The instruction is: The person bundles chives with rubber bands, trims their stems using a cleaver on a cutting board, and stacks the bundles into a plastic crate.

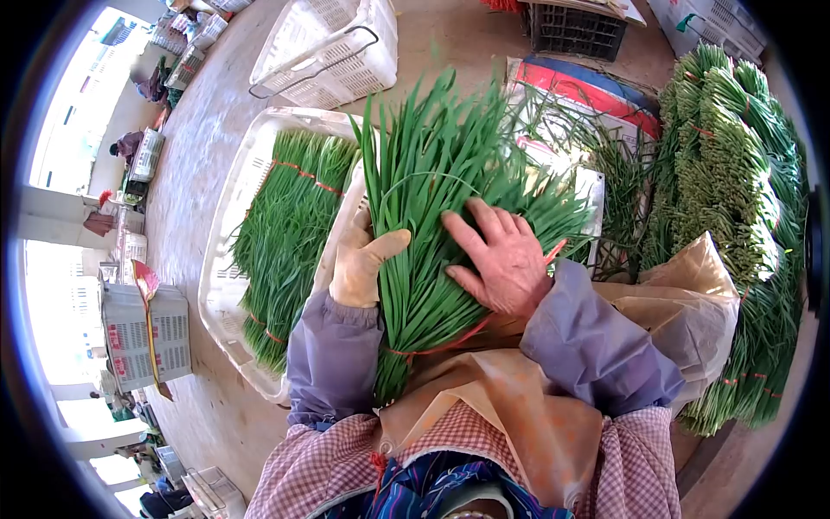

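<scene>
A large bunch of garlic chives (415,294) lies across my lap, its leaf tips pointing away from me. My left hand (359,264), in a pale glove, grips the bunch's left side with the thumb over the leaves. Bare, my right hand (501,259) rests on top of the leaves with its fingers apart. A red tie (454,343) crosses the lower part of the bunch. Higher up, a thin pale strand (432,174) arches over the leaves. The underside of the bunch is hidden.
To the left, a white crate (214,268) holds tied green bundles (290,238). Another white crate (333,65) stands beyond it. Loose leaves (627,182) lie at the right, beside stacked green bundles (718,164). A black crate (575,33) sits at the back. People work far left.
</scene>
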Available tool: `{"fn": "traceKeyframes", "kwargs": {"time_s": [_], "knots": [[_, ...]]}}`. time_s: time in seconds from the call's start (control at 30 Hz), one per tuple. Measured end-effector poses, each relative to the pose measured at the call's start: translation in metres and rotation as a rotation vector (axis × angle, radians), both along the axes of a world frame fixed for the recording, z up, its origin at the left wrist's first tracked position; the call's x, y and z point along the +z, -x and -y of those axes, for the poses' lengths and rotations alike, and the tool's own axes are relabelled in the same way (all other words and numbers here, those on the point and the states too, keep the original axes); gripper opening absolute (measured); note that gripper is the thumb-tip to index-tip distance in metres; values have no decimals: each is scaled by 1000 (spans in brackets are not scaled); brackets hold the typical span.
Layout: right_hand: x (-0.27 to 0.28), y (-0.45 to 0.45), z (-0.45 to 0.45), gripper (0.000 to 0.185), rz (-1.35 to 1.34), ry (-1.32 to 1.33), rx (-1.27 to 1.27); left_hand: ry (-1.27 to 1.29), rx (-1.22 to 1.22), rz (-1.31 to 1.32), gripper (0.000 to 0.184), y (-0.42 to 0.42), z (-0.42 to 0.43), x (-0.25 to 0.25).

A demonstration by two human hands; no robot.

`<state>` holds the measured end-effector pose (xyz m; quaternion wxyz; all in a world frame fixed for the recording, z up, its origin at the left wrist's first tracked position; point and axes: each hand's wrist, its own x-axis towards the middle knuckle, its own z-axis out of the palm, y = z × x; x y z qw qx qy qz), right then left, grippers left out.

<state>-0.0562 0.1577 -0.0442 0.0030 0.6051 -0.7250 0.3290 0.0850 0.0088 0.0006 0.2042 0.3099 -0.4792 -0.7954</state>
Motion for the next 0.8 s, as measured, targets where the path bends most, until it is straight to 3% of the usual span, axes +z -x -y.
{"fn": "traceKeyframes", "kwargs": {"time_s": [0.03,0.13,0.2,0.27,0.37,0.5,0.6,0.67,0.73,0.8], "knots": [[-3,1,-5,60,65,-116,20,-27,12,-13,53,0,1,0],[-17,4,-19,58,113,25,30,14,-33,0,54,-1,3,-2],[-13,14,-20,35,307,335,-9,70,-61,25,60,0,2,-6],[3,32,-22,24,439,449,-147,121,-82,50,64,0,1,-6],[45,49,-20,18,788,318,-172,168,-82,51,64,1,-1,-3],[42,59,11,20,377,138,20,212,-56,7,56,2,-4,-6],[21,59,25,20,316,103,64,270,-62,-4,56,0,-2,-11],[10,64,33,22,623,420,22,286,-58,7,55,0,-2,-9],[17,90,19,19,1132,309,-152,276,-50,21,55,0,-3,-7],[18,93,16,16,874,407,-301,246,-51,7,54,2,-2,-6]]}}
